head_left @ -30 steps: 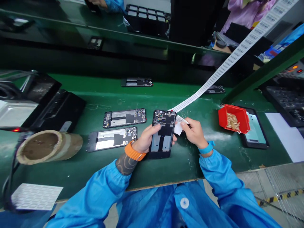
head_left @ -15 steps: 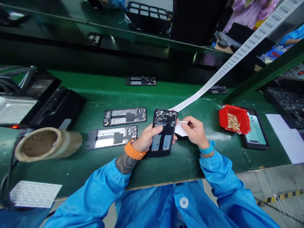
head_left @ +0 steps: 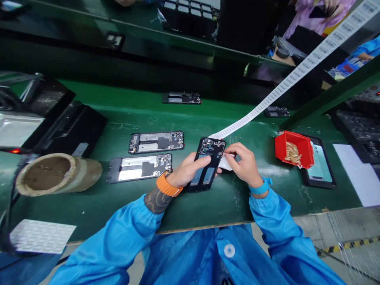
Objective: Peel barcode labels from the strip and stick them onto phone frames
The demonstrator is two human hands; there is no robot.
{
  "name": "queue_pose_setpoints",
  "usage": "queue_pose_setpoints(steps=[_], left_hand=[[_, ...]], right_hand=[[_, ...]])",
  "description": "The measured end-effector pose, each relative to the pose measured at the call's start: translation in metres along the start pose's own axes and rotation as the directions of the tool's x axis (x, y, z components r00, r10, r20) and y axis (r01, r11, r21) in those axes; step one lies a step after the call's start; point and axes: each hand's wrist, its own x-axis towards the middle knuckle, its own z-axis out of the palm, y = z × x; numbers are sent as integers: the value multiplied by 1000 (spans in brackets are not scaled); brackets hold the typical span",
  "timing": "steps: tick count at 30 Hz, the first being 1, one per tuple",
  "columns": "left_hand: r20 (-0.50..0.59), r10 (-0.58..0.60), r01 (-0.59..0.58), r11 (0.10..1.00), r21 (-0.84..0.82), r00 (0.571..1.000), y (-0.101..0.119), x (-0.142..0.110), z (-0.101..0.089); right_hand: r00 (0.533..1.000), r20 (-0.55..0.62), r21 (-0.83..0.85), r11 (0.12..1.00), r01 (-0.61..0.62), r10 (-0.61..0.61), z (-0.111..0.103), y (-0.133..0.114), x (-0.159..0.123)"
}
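My left hand (head_left: 190,169) is closed around an opened smartphone (head_left: 205,162) with its circuit board facing up, thumb lying across the middle. The phone is tilted, its top leaning right. At its right edge my right hand (head_left: 244,164) pinches, thumb and forefinger close to the phone's upper right side. A white piece of paper or cloth (head_left: 227,162) shows between that hand and the phone. A long strip of barcode labels (head_left: 252,114) runs from the upper right down to the phone's top edge. Whether the white piece belongs to this strip is hidden.
Two opened phones (head_left: 156,141) lie left of my hands; others (head_left: 181,98) rest on the rear ledge. A red bin (head_left: 293,148) of finger cots overlaps a dark tray (head_left: 320,164) on the right. A cardboard tube (head_left: 59,174) and black equipment (head_left: 83,124) stand left.
The phone has tilted clockwise, its top moving right. My right hand's fingers have come nearer the phone's edge, and the thin white strip between them no longer shows.
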Motion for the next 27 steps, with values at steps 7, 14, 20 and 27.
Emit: queue_pose_setpoints(steps=[7, 14, 20, 27], left_hand=[[68, -114, 125, 974, -191, 991, 1, 7, -4], [68, -56, 66, 985, -162, 996, 1, 4, -4], [108, -85, 106, 973, -206, 991, 2, 4, -6], [176, -153, 201, 934, -295, 972, 4, 8, -7]], right_hand=[[988, -35, -114, 983, 145, -149, 3, 5, -1], [995, -17, -72, 993, 92, -94, 3, 5, -1], [982, -47, -173, 970, 172, -183, 5, 6, -2], [973, -95, -194, 962, 190, -211, 7, 6, -3]])
